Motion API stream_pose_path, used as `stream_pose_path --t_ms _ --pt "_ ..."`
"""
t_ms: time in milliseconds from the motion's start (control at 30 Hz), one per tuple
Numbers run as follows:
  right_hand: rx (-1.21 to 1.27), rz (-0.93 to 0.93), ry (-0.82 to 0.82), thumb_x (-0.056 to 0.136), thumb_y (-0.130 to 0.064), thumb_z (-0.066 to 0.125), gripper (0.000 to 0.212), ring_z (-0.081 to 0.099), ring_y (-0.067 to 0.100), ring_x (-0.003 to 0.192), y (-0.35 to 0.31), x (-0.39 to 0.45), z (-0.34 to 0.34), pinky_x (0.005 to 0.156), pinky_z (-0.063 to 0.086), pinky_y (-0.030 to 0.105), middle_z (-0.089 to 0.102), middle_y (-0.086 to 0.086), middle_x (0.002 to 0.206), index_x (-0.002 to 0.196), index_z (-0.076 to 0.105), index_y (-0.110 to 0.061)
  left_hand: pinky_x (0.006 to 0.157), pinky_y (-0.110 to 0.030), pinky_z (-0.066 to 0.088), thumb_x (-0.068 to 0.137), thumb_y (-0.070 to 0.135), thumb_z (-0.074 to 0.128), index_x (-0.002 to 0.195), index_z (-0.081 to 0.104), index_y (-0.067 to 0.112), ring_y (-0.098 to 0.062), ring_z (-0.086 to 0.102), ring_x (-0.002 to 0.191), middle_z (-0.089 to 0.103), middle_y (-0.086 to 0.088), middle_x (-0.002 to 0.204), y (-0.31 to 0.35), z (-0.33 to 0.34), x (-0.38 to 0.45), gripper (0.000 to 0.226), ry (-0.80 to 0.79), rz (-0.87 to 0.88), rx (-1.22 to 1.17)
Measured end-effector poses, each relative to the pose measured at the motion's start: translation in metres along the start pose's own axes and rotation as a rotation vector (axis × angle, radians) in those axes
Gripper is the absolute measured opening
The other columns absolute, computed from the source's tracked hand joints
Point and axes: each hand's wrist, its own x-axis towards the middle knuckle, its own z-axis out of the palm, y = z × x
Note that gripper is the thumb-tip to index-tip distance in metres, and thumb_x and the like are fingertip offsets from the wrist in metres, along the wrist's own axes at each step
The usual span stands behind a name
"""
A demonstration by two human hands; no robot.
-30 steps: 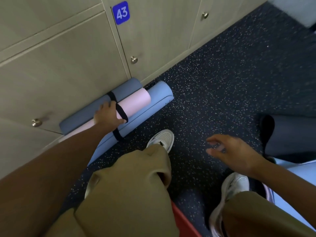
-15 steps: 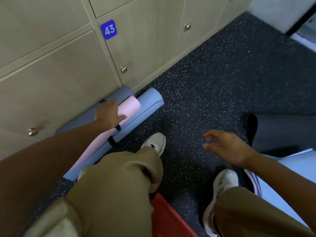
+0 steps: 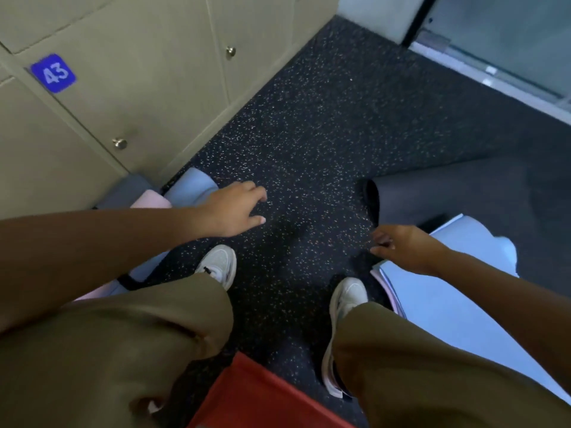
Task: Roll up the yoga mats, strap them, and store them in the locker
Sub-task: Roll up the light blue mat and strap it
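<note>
rolled mats [image 3: 191,189] hug locker base [image 3: 173,168]; speckled floor [image 3: 309,134] open between hands

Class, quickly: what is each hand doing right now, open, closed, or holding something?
Left hand: open, fingers spread above the speckled dark floor, holding nothing.
Right hand: open, fingers loosely curled, holding nothing.

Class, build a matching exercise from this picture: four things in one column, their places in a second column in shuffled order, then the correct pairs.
Things
1. number plate 43
2. red mat
3. dark grey mat
4. strapped mat bundle

Places
A. bottom edge, between the legs
B. on the locker front, upper left
C. on the floor at the foot of the lockers
D. on the floor at right, partly rolled

Pairs: 1-B, 2-A, 3-D, 4-C
</note>
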Motion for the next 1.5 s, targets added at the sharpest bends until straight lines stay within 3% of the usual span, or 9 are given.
stream_pose_path --t_ms 200,367,467,633,933,1133,1267,1400,1500 --pt "-0.162 0.104 -0.116 0.098 -0.037 0.066 0.052 0.052 0.025 0.131 0.07 0.016 0.041 0.106 0.044 0.037 0.053 0.004 0.147 0.145 0.05 -0.022 0.095 -0.044 0.052 0.098 0.048 0.061 0.139 0.049 0.024 -0.022 0.051 0.123 0.053 -0.001 0.134 0.064 0.036 0.046 0.049 -0.096 0.124 0.046" --pt "-0.325 0.084 -0.252 0.085 -0.031 0.08 0.094 0.025 0.023 0.15 0.11 0.044 0.068 0.111 0.038 0.04 0.027 -0.004 0.165 0.16 0.023 -0.033 0.096 -0.043 0.052 0.099 0.046 0.061 0.137 0.05 0.024 -0.02 0.053 0.12 0.056 0.001 0.13 0.086 0.064 0.066 0.046 -0.148 0.154 0.026" --pt "-0.411 0.082 -0.272 0.083 -0.029 0.082 0.103 0.019 0.024 0.153 0.122 0.06 0.076 0.113 0.038 0.043 0.02 -0.004 0.168 0.162 0.016 -0.034 0.095 -0.04 0.052 0.099 0.046 0.061 0.136 0.051 0.024 -0.018 0.054 0.119 0.057 0.003 0.127 0.09 0.075 0.069 0.045 -0.165 0.133 0.01" --pt "-0.534 0.075 -0.232 0.091 -0.026 0.072 0.077 0.033 0.023 0.145 0.13 0.067 0.085 0.108 0.042 0.039 0.04 -0.002 0.156 0.156 0.031 -0.03 0.095 -0.04 0.052 0.099 0.047 0.061 0.135 0.051 0.024 -0.018 0.055 0.117 0.058 0.002 0.129 0.094 0.081 0.068 0.044 -0.188 0.117 -0.004" --pt "-0.707 -0.029 -0.08 0.098 -0.043 0.062 0.054 0.042 0.021 0.133 0.132 0.048 0.069 0.102 0.039 0.033 0.048 0.0 0.141 0.144 0.046 -0.022 0.092 -0.041 0.054 0.099 0.048 0.06 0.133 0.053 0.026 -0.016 0.058 0.11 0.06 0.004 0.126 0.104 0.07 0.064 0.042 -0.201 0.077 -0.027" --pt "-0.471 0.141 -0.167 0.093 -0.039 0.07 0.05 0.054 0.027 0.125 0.136 0.003 0.008 0.103 0.044 0.034 0.061 0.005 0.133 0.137 0.054 -0.022 0.09 -0.038 0.052 0.1 0.045 0.061 0.131 0.055 0.023 -0.015 0.059 0.107 0.061 0.003 0.125 0.131 0.036 0.053 0.038 -0.177 0.071 -0.05" --pt "-0.409 0.217 -0.154 0.089 -0.043 0.073 0.046 0.054 0.026 0.123 0.144 -0.047 -0.047 0.088 0.038 0.025 0.061 -0.004 0.134 0.131 0.061 -0.028 0.089 -0.036 0.052 0.099 0.044 0.063 0.13 0.056 0.024 -0.012 0.058 0.103 0.062 0.005 0.123 0.17 0.002 0.039 0.037 -0.101 0.092 -0.12" --pt "-0.401 0.24 -0.07 0.084 -0.038 0.079 0.029 0.058 0.026 0.103 0.143 -0.112 -0.11 0.075 0.033 0.026 0.064 0.001 0.104 0.106 0.067 -0.024 0.092 -0.04 0.054 0.097 0.045 0.065 0.128 0.057 0.026 -0.013 0.06 0.105 0.062 0.006 0.122 0.227 -0.04 0.017 0.037 -0.021 0.146 -0.177" --pt "-0.425 0.257 -0.015 0.079 -0.038 0.082 0.033 0.063 0.025 0.106 0.142 -0.166 -0.151 0.074 0.038 0.027 0.067 -0.002 0.103 0.105 0.071 -0.021 0.091 -0.037 0.052 0.096 0.044 0.066 0.125 0.058 0.026 -0.012 0.061 0.101 0.063 0.007 0.118 0.276 -0.073 -0.001 0.035 0.042 0.208 -0.236"
